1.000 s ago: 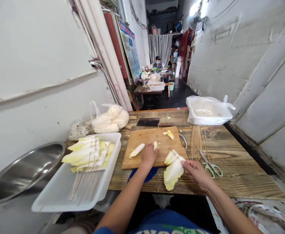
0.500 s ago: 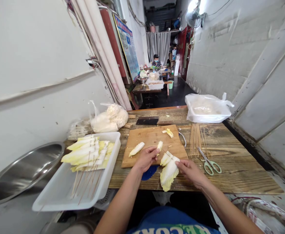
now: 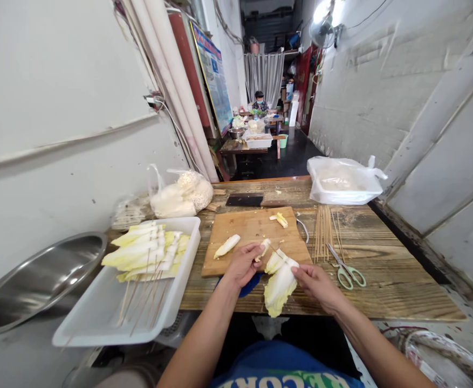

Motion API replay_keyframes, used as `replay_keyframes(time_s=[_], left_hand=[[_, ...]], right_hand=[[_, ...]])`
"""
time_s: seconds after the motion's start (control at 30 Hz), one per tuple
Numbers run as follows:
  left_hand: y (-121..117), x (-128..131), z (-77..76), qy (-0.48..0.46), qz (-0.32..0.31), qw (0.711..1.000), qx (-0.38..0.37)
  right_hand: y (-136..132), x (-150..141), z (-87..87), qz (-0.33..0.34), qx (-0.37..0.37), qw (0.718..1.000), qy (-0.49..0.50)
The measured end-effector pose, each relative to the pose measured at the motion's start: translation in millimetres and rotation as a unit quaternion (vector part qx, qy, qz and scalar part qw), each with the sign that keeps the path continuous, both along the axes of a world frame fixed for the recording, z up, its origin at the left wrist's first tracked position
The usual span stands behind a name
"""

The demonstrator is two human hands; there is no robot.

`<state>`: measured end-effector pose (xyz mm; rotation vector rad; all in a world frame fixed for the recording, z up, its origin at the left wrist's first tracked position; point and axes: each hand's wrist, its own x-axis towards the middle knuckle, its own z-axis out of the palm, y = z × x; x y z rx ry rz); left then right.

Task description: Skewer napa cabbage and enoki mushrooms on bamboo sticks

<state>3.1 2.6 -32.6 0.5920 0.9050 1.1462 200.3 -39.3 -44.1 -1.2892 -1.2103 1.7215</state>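
Observation:
Over the near edge of the wooden cutting board (image 3: 244, 229), my left hand (image 3: 242, 265) pinches a small piece of napa cabbage leaf (image 3: 266, 248). Beside it, my right hand (image 3: 313, 280) grips a bamboo skewer (image 3: 274, 249) at the threaded cabbage leaves (image 3: 280, 288), which hang down past the board. The skewer's tip points at the piece in my left hand; whether it touches is hard to see. One pale leaf (image 3: 227, 246) lies on the board's left, and small yellow leaves (image 3: 279, 220) lie at its far right.
On the left, a white tray (image 3: 86, 315) holds several cabbage skewers (image 3: 143, 250), next to a steel bowl (image 3: 38, 280). Scissors (image 3: 351, 276) and loose bamboo skewers (image 3: 322, 231) lie right of the board. Behind it are a cleaver (image 3: 244, 200) and bagged goods (image 3: 343, 180). A person (image 3: 259, 102) sits far back.
The leaf piece in my left hand has turned and tilted toward the skewer tip. My right hand and its hanging leaves have barely moved.

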Motion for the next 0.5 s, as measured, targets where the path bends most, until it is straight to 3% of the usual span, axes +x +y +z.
replay_keyframes(time_s=[0.5], left_hand=[[-2.3, 3.6, 6.6, -0.034, 0.014, 0.999, -0.015]], right_hand=[[-4.2, 2.3, 1.4, 0.009, -0.009, 1.0, 0.004]])
